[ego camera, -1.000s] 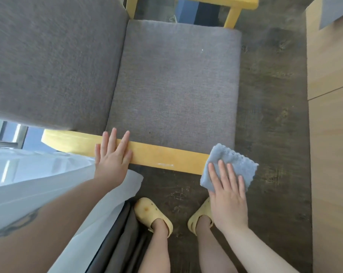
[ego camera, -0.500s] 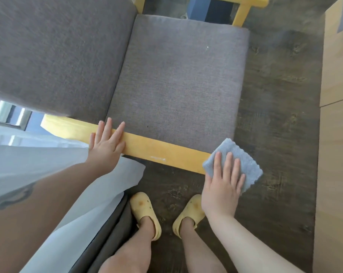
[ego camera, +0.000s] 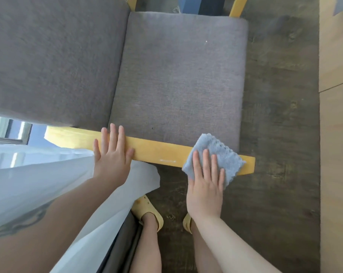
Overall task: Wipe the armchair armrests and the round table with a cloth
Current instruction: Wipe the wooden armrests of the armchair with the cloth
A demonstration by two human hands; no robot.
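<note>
Nearest you, your right hand (ego camera: 205, 186) lies flat with fingers straight and slightly spread, pressing the blue cloth (ego camera: 215, 154) onto the front end of the yellow armrest (ego camera: 156, 149). Your left hand (ego camera: 111, 156) rests flat farther back on the same armrest, fingers extended and close together. Beyond lies the grey seat cushion (ego camera: 176, 79). No readable writing shows.

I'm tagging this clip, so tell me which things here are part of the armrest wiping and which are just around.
Part of the job:
blue cloth, pressed flat by the right hand
yellow wooden armrest, with the left hand resting flat on it

Just around:
grey seat cushion
grey back cushion
white curtain
yellow slippers
dark wood floor
</note>
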